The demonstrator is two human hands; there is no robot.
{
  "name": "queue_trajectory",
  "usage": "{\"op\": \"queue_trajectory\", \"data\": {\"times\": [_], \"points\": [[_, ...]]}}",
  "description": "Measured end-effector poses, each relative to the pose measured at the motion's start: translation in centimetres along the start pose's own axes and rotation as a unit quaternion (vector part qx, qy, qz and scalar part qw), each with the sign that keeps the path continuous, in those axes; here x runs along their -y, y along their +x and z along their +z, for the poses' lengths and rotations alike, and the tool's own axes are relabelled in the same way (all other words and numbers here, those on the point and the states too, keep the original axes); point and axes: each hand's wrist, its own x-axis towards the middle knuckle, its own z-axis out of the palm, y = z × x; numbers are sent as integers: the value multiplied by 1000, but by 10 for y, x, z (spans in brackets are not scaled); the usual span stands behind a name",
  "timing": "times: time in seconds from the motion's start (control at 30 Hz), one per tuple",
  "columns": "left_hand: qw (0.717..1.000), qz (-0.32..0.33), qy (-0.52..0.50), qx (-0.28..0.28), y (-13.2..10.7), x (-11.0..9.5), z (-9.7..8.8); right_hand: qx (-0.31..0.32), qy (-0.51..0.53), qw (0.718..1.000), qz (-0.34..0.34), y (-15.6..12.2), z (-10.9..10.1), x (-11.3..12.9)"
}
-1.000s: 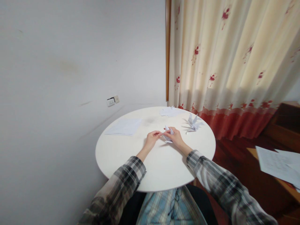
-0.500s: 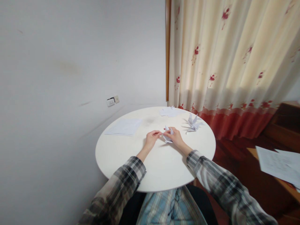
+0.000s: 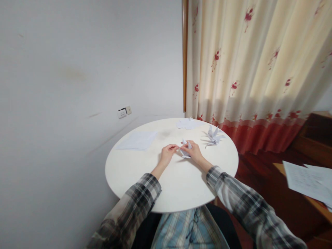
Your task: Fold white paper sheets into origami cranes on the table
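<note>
A white folded paper crane (image 3: 186, 154) is held just above the middle of the round white table (image 3: 135, 173). My right hand (image 3: 194, 150) grips its body, with pointed paper tips rising between the fingers. On the other side, my left hand (image 3: 168, 152) has its fingertips pinched together at the crane's left end. The small part between those fingertips is mostly hidden. Several finished paper cranes (image 3: 214, 135) sit in a cluster to the right, beyond my right hand.
White paper sheets (image 3: 137, 140) lie flat at the table's left. Smaller paper pieces (image 3: 186, 123) are at the far edge. A wall socket (image 3: 121, 113) is behind, and a patterned curtain (image 3: 249, 69) hangs at back right. Written sheets (image 3: 306, 180) rest on a wooden surface at right.
</note>
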Motion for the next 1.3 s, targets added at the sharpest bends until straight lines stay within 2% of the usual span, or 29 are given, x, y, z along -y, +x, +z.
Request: {"op": "queue_trajectory", "data": {"times": [0.47, 0.77, 0.93, 1.13, 1.3], "points": [[1000, -4, -1, 6, -3, -2, 1, -4, -15, 1000, -16, -1, 0, 3], [997, -39, -16, 66, -2, 4, 2, -16, -15, 1000, -21, -1, 0, -3], [998, -19, -4, 65, -1, 6, 2, -13, 5, 1000, -15, -1, 1, -5], [997, 2, 16, 72, -3, 0, 3, -1, 8, 1000, -17, -1, 1, -5], [997, -24, 13, 76, -7, -6, 3, 2, -13, 1000, -24, 0, -1, -3]]}}
